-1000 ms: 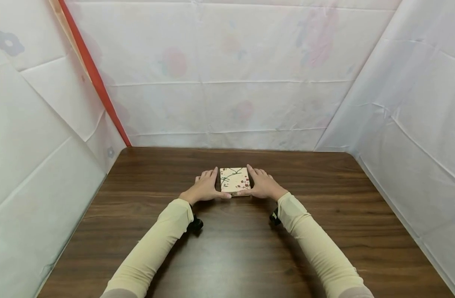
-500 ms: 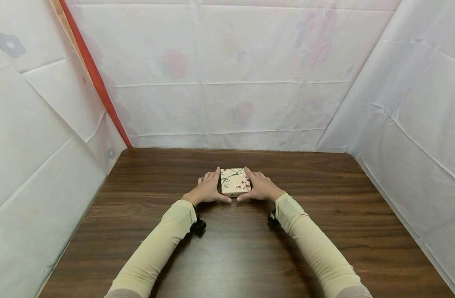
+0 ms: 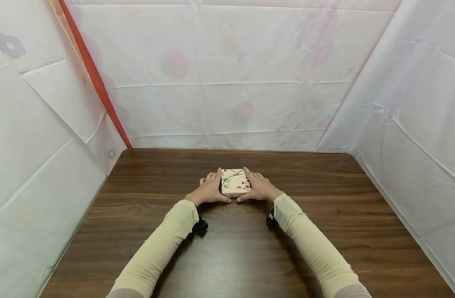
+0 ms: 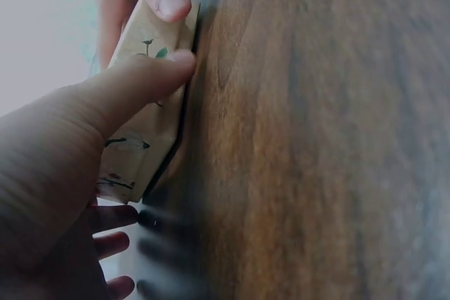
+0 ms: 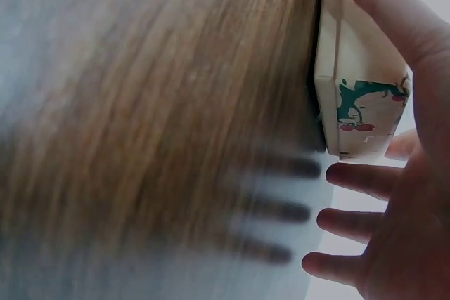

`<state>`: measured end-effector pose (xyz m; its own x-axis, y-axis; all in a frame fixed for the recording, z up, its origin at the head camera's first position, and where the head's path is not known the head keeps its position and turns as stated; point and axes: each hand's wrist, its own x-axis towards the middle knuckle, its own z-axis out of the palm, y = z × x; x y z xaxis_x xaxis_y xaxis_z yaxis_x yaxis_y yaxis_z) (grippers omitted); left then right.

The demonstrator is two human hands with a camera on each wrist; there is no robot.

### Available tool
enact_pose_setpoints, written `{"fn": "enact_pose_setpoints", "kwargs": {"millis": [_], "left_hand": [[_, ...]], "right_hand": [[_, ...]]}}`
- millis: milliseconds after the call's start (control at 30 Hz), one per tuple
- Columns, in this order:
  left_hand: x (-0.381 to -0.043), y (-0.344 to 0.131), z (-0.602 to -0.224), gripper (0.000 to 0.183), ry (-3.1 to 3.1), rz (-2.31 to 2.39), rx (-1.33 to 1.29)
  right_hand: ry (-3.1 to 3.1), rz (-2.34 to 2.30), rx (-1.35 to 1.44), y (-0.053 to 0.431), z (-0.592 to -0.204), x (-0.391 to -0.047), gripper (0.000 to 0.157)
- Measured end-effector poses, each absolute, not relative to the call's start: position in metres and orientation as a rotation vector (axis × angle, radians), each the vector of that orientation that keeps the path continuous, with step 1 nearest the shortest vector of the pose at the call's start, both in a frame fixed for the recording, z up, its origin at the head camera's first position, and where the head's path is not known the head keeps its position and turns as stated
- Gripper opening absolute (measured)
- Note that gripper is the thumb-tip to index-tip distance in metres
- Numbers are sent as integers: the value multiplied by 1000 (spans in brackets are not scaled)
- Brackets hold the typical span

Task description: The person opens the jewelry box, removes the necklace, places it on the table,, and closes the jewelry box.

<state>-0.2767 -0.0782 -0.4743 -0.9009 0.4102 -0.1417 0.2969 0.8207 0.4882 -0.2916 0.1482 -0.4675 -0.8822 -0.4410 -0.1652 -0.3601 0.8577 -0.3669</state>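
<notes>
A small square cream box (image 3: 234,181) with a red blossom and green branch print lies flat on the brown wooden table. My left hand (image 3: 210,189) holds its left side, the thumb across the front face and the index finger along the side. On the right, my right hand (image 3: 262,187) grips it the same way. Both thumbs (image 4: 151,79) cross the front face with a small space between their tips in the head view. In the right wrist view, the other fingers (image 5: 355,223) stretch out straight, spread beyond the box. A seam (image 5: 336,40) runs along its lower side.
The dark wood table (image 3: 227,256) stretches around the box. White floral sheets (image 3: 212,82) hang behind and on both sides, with a red strip (image 3: 97,82) at the left corner. Black wrist cameras (image 3: 200,227) sit under both sleeves.
Both hands have moved in against the sides of the box. The thumbs have dropped lower, showing more of its front face. The box has shifted very slightly right and nearer.
</notes>
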Motion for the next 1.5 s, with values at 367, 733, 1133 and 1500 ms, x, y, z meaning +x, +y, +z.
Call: {"fn": "enact_pose_setpoints", "kwargs": {"millis": [367, 733, 1133, 1500], "left_hand": [[-280, -75, -476, 123, 2787, 700, 524], [-278, -78, -476, 122, 2757, 783, 530], [-278, -81, -477, 111, 2665, 845, 585], [-278, -84, -485, 116, 2712, 904, 581]], "right_hand": [[2791, -542, -615, 144, -466, -295, 121], [2806, -581, -620, 143, -469, -296, 122], [2836, -607, -615, 145, -467, -293, 117], [2851, -637, -645, 149, -470, -293, 105]]}}
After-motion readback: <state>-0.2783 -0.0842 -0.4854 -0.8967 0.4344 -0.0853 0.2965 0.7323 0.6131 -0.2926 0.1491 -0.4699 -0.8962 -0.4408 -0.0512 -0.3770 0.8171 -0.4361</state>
